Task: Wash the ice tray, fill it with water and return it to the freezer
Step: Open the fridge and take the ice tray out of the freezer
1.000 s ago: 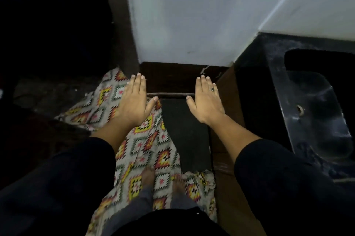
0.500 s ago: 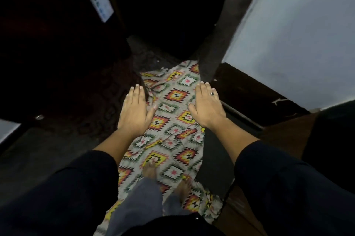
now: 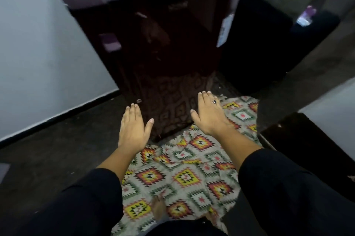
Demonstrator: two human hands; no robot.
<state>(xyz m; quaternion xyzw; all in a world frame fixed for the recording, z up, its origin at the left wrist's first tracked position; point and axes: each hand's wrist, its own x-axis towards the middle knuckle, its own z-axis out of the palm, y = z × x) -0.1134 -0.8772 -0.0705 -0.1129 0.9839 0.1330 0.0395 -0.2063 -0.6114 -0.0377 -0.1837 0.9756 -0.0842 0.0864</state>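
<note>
Nearest, below both hands, two black sleeves fill the lower corners: the left sleeve (image 3: 80, 207) and the right sleeve (image 3: 288, 187), each ending at a bare forearm. Between the forearms lies a patterned rug (image 3: 182, 178) of yellow, red and green diamonds on a pale ground, and a bare foot (image 3: 159, 209) stands on it near the bottom edge. Out to the left of the left hand the floor (image 3: 48, 159) is dark and bare.

The left hand (image 3: 132, 130) is held out palm down, fingers straight and close together, thumb spread, grasping nothing. The right hand (image 3: 208, 115) is stretched a little farther forward in the same flat pose, released as well, with a dark ring (image 3: 214, 102) on one finger. The two hands are well apart and touch nothing.

Just beyond the fingertips, and in the gap between the hands, stands the fridge (image 3: 163, 43), dark maroon with a paler purple top, its door closed; its glossy lower front mirrors the rug's pattern. A white label (image 3: 224, 30) is stuck on it, ahead of the right hand. The upper part is blurred. Far to the left of the left hand rises a pale wall (image 3: 38, 43) with a dark skirting
</note>
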